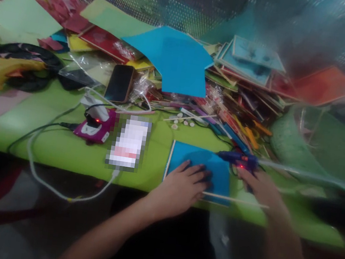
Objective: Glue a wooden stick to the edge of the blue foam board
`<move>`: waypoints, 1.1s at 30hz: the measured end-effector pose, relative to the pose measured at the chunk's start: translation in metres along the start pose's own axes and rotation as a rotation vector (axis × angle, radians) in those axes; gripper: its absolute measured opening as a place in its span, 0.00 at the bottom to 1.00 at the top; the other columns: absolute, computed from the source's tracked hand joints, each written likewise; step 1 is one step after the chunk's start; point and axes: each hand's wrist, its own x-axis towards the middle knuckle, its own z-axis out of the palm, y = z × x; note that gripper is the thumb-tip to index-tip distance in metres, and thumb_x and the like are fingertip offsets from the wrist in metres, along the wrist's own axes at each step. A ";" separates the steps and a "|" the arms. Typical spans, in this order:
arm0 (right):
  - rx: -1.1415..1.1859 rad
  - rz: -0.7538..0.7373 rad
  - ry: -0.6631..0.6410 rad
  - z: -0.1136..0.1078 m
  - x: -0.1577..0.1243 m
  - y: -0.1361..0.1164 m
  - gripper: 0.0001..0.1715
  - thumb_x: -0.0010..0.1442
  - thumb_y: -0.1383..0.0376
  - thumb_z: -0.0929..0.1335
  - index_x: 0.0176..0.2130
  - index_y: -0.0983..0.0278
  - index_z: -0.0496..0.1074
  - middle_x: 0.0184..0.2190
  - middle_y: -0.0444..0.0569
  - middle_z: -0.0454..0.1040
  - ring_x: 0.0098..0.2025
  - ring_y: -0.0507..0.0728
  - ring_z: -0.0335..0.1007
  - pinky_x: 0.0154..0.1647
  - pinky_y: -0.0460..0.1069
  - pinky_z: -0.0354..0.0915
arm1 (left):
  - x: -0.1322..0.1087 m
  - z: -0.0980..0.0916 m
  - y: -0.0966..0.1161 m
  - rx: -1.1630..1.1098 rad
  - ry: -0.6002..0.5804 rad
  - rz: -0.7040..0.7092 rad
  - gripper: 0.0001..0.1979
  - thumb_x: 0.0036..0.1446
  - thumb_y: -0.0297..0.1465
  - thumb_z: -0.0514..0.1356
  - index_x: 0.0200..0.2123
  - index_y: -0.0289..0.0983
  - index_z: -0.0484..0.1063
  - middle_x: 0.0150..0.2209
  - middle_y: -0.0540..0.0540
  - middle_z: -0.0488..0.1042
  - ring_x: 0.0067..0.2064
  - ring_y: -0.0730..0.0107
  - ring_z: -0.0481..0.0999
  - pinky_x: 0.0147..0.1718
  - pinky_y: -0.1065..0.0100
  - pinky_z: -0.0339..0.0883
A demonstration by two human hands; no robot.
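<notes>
A square blue sheet (195,151) lies at the table's front edge, with a thin pale strip along its left side. My left hand (186,181) rests on it, fingers stretched out and spread. My right hand (260,183) is wrapped round the grip of a dark blue glue gun (242,159), whose nozzle points left over the sheet's upper right corner. A small red light glows on the gun, and a clear glue stick (283,167) sticks out of its rear. Along the sheet's lower edge runs a thin pale stick (235,200), reaching past the right corner towards my right wrist.
Left of the sheet are a lit phone (130,142) on a white cable and a purple power strip (103,130). A dark phone (120,82) lies behind. Coloured sheets (182,61) and loose sticks pile up at the back. A green basket (322,143) stands right.
</notes>
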 end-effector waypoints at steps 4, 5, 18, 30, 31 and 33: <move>0.075 0.008 -0.007 -0.006 -0.005 0.006 0.31 0.58 0.36 0.67 0.25 0.59 0.74 0.15 0.46 0.69 0.21 0.57 0.66 0.23 0.51 0.61 | -0.007 -0.003 -0.001 -0.008 0.009 -0.016 0.18 0.76 0.37 0.52 0.63 0.46 0.72 0.69 0.49 0.68 0.73 0.55 0.62 0.72 0.44 0.50; 0.090 0.002 -0.001 -0.007 -0.006 0.005 0.31 0.58 0.36 0.67 0.25 0.59 0.74 0.15 0.46 0.69 0.20 0.56 0.66 0.23 0.51 0.61 | -0.009 -0.004 0.000 -0.006 0.007 -0.024 0.18 0.76 0.37 0.51 0.63 0.46 0.72 0.69 0.49 0.68 0.73 0.55 0.63 0.72 0.44 0.50; 0.005 0.007 -0.049 0.011 0.001 -0.008 0.29 0.58 0.39 0.68 0.22 0.60 0.71 0.14 0.44 0.65 0.20 0.54 0.61 0.24 0.50 0.57 | -0.011 -0.008 0.003 0.000 -0.011 -0.039 0.18 0.75 0.38 0.52 0.63 0.46 0.72 0.70 0.48 0.67 0.73 0.54 0.62 0.72 0.44 0.51; -0.019 0.002 -0.017 0.005 -0.003 0.007 0.31 0.61 0.40 0.67 0.21 0.59 0.70 0.17 0.46 0.68 0.22 0.56 0.65 0.24 0.51 0.58 | -0.013 -0.003 0.000 -0.009 0.020 -0.036 0.17 0.75 0.38 0.52 0.62 0.47 0.73 0.69 0.50 0.69 0.73 0.57 0.62 0.72 0.45 0.51; -0.005 0.006 -0.026 0.003 -0.005 0.009 0.30 0.61 0.40 0.67 0.21 0.59 0.70 0.17 0.46 0.68 0.23 0.57 0.65 0.25 0.51 0.59 | -0.013 -0.004 0.000 -0.011 0.021 -0.034 0.17 0.75 0.38 0.52 0.61 0.46 0.73 0.69 0.49 0.69 0.73 0.56 0.62 0.72 0.45 0.51; 0.015 0.008 -0.041 -0.001 -0.007 0.008 0.30 0.62 0.41 0.66 0.22 0.58 0.72 0.18 0.47 0.69 0.23 0.58 0.66 0.25 0.52 0.60 | -0.013 -0.005 0.000 -0.011 0.023 -0.034 0.17 0.75 0.38 0.52 0.61 0.46 0.73 0.69 0.49 0.69 0.73 0.56 0.62 0.72 0.45 0.50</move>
